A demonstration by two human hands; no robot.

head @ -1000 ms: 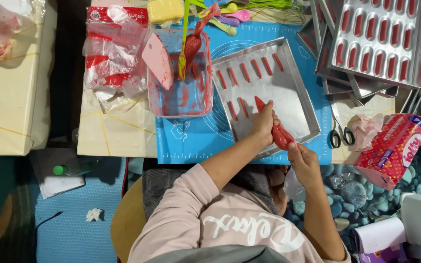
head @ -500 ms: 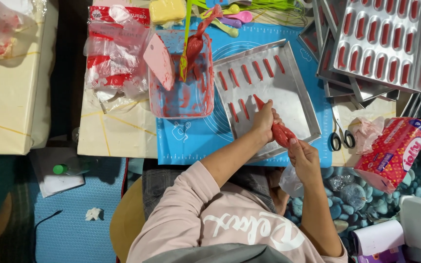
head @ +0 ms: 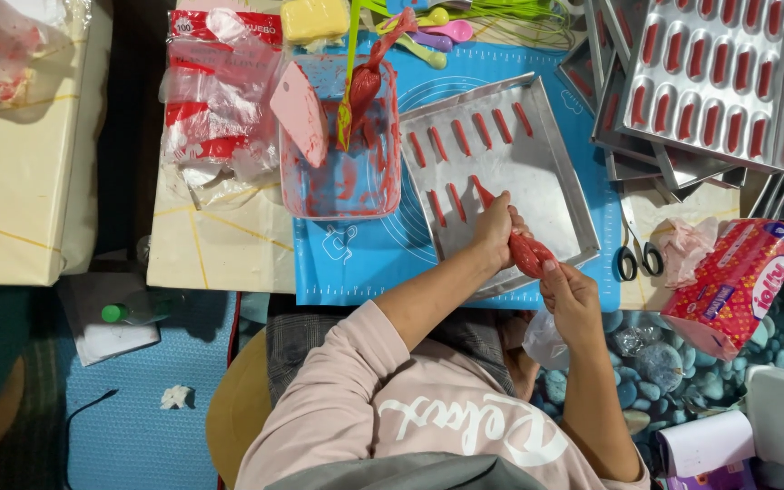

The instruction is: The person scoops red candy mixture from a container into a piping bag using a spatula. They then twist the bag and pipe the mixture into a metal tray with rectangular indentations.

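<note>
— Piping bag [head: 526,250] with red paste lies between both hands, over the lower part of the metal tray [head: 555,195]. How is the grip?

— Left hand [head: 494,231] is closed around the front of the bag, near the tip; right hand [head: 572,295] is closed on the twisted back end.

— How to do this well?

— I think: squeeze evenly from behind, steer with the front hand, and keep each stripe parallel to the red stripes [head: 469,136] already in the tray.

— And the other containers?

— Pink tub [head: 342,172] on the blue mat [head: 356,263] holds red smears and another filled bag [head: 367,82]. Moulded tray [head: 714,77] at the upper right has oval hollows with red filling.
</note>
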